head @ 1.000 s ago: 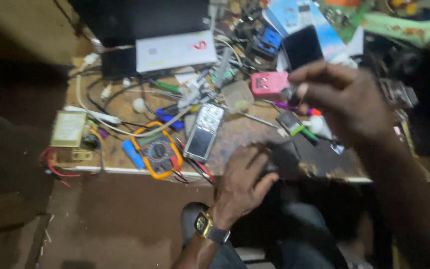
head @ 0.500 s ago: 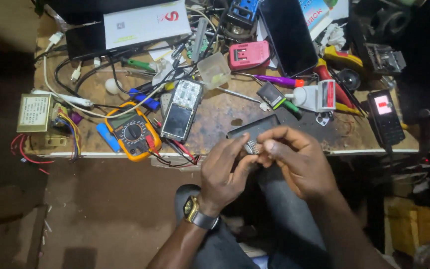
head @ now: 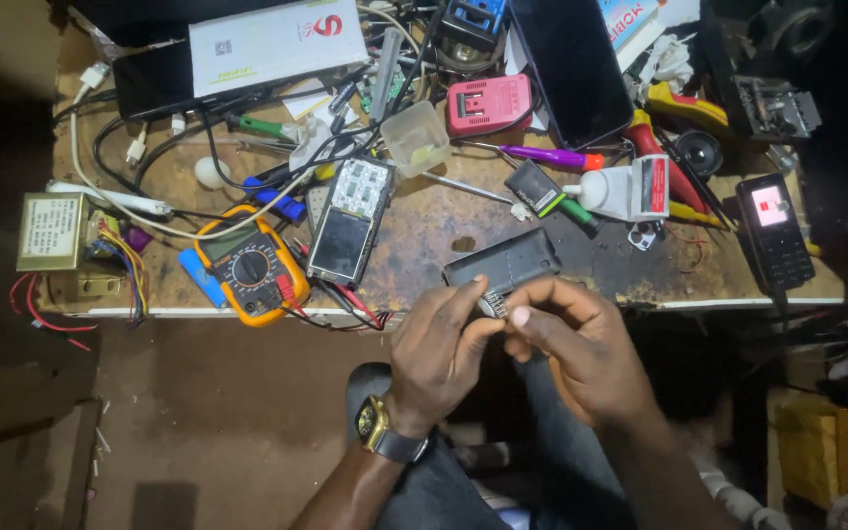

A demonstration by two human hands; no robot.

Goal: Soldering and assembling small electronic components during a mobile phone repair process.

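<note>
A scorched, stained wooden worktop (head: 424, 231) carries an orange multimeter (head: 249, 272) near its front edge. Just right of the multimeter lies an opened phone (head: 347, 221); far right, a lit keypad phone (head: 775, 231); far left, a transformer (head: 51, 232); behind it, tangled cables (head: 198, 147).

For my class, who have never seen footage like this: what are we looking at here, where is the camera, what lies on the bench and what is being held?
The camera sits on a person's head and looks down at their own two bare hands. The left hand, wearing a wristwatch, and the right hand pinch a small part between their fingertips; it is too small to identify. Behind them is a cluttered workbench: an orange multimeter, an opened phone, a dark flat cover, a transformer, a lit keypad phone, screwdrivers and cables.
</note>
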